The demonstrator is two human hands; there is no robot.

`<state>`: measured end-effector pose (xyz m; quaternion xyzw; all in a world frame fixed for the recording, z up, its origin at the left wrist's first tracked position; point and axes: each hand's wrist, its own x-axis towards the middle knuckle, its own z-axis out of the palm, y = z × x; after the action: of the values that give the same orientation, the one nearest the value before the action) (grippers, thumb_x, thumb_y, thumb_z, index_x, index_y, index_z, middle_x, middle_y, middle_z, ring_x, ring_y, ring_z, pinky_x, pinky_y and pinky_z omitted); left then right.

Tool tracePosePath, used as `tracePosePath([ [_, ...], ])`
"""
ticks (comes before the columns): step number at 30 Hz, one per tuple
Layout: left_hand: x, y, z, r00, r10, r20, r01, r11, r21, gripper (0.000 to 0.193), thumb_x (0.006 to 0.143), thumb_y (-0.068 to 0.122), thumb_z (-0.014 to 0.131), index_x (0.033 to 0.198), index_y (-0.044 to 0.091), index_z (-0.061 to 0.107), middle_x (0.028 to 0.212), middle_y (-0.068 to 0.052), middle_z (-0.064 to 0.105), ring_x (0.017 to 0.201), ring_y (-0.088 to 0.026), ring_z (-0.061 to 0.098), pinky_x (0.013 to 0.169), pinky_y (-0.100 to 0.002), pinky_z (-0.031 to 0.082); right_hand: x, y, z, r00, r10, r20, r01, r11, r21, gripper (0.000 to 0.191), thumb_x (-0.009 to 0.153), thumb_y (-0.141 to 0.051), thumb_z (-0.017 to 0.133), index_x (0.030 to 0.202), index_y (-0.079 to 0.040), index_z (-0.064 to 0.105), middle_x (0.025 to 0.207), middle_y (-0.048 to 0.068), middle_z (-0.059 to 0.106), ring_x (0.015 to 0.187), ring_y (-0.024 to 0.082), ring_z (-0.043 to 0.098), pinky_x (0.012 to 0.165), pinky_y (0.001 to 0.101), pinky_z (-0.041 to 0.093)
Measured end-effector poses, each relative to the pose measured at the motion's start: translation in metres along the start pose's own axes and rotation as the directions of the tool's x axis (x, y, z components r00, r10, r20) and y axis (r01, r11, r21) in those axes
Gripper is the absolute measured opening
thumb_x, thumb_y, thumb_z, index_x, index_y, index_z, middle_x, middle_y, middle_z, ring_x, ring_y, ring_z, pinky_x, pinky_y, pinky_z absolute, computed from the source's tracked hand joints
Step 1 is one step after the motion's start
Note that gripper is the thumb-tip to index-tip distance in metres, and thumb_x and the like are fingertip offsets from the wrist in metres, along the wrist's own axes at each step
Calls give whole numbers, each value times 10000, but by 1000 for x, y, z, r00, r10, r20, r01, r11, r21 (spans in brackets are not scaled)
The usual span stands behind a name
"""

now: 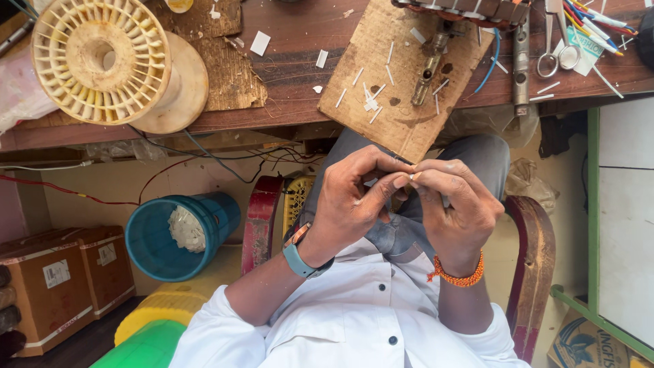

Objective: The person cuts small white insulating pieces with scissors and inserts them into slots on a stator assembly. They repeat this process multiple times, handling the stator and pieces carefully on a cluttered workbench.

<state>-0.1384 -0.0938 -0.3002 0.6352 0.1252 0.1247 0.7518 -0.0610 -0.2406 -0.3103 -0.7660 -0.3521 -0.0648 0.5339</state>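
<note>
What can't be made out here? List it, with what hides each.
- Head view: the small white piece pinched between left hand and right hand is mostly covered by fingers; its shape is unclear.
- Scissors: blades cut off by the top edge.
- Blue bucket: pale contents too indistinct.

We see two brown cardboard boxes (65,283) at lower left on floor, side by side, pale tape along edges. White rectangular label (56,273) on nearer box, smaller white label (106,254) on farther box. We spot tan carton (591,346) with dark blue print at bottom right corner, partly cut off.
</note>
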Motion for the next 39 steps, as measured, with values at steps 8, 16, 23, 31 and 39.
tracePosePath([
  [8,0,12,1,986,154,-69,-136,967,216,82,988,31,700,1067,24,723,876,-63,689,633,-87,664,536,-226,526,15,-5,-1,992,-124,-38,124,992,-8,169,885,86,824,998,29,713,960,145,735,892,244,752,792,278,598],
  [16,2,10,-7,885,462,53,-427,762,486,203,951,-27,729,1138,40,685,950,-96,716,804,-219,722,692,-314,576,8,-8,-3,971,240,10,-238,957,163,123,928,15,811,1027,36,741,986,114,764,862,139,734,782,227,583],
  [23,8,6,-3,839,533,105,-484,645,592,219,944,-34,722,1141,19,642,1054,-120,721,925,-263,749,745,-324,606,7,-4,1,897,440,43,-434,857,277,176,939,-23,787,1089,51,730,970,70,752,887,87,707,815,205,575],
  [31,15,6,10,960,277,-26,-254,909,331,216,918,-40,717,1118,22,670,1050,-105,687,840,-237,737,657,-300,617,0,12,14,938,342,-51,-305,887,346,125,1046,-62,719,1081,36,647,1031,62,666,887,66,644,787,197,520],
  [39,14,18,21,939,343,-9,-300,832,468,188,853,-36,736,1013,34,667,980,-132,618,797,-264,676,655,-349,548,-5,33,5,982,190,8,-164,825,541,373,954,-256,804,1136,-3,599,1024,34,600,872,64,583,789,201,477],
])
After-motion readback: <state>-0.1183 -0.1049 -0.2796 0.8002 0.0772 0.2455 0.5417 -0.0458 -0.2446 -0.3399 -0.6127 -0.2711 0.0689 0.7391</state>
